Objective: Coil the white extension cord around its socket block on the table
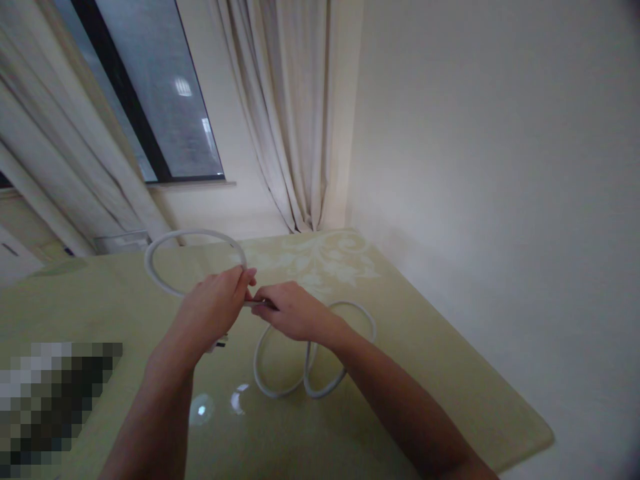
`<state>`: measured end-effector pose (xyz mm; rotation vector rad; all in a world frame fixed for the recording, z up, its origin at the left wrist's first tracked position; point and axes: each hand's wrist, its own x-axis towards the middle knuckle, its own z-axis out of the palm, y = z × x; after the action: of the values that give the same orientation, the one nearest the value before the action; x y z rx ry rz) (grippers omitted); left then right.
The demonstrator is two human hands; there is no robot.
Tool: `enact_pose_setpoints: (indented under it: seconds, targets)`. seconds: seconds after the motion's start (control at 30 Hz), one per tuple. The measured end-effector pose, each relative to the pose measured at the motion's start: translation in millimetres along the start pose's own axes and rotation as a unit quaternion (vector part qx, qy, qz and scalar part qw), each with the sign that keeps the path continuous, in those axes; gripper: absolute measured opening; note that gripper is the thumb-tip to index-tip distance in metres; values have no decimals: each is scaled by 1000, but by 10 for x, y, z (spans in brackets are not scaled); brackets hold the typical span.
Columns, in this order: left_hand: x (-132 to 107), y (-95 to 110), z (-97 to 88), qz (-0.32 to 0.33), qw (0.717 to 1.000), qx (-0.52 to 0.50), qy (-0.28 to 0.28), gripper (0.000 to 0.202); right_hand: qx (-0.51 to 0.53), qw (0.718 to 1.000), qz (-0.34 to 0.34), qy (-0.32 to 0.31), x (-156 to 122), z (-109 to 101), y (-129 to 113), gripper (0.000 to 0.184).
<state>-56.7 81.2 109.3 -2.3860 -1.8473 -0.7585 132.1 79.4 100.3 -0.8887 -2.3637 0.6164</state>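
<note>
A thick white cable is held up over the table by both hands. My left hand is closed around it, and one large loop rises beyond that hand to the left. Close beside it, my right hand pinches a further stretch of the cable, its fingers almost touching the left ones. From the right hand the cable continues in two looser loops that hang or lie near the tabletop. Under my left wrist a small white piece with dark prongs, perhaps a plug, is partly hidden.
The table has a pale green glossy top with a white floral pattern and light reflections. A wall runs along its right edge. Curtains and a dark-framed window stand behind. A pixelated object lies at the left.
</note>
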Motion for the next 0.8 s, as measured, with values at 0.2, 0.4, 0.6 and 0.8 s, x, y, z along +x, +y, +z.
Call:
enact_pose_setpoints:
  seconds: [0.2, 0.4, 0.6, 0.8]
  targets:
    - [47, 142, 36, 25, 999, -40, -15, 26, 124, 989, 21, 84, -4, -155, 71, 19]
    - [92, 46, -83, -83, 965, -201, 145, 41, 188, 980, 32, 56, -19, -117, 31, 16]
    - [66, -370, -260, -208, 871, -285, 341, 38, 176, 983, 42, -33, -43, -155, 86, 29]
    - [85, -446, -367, -288, 817, -297, 402, 33, 345, 892, 118, -266, -75, -144, -5, 46]
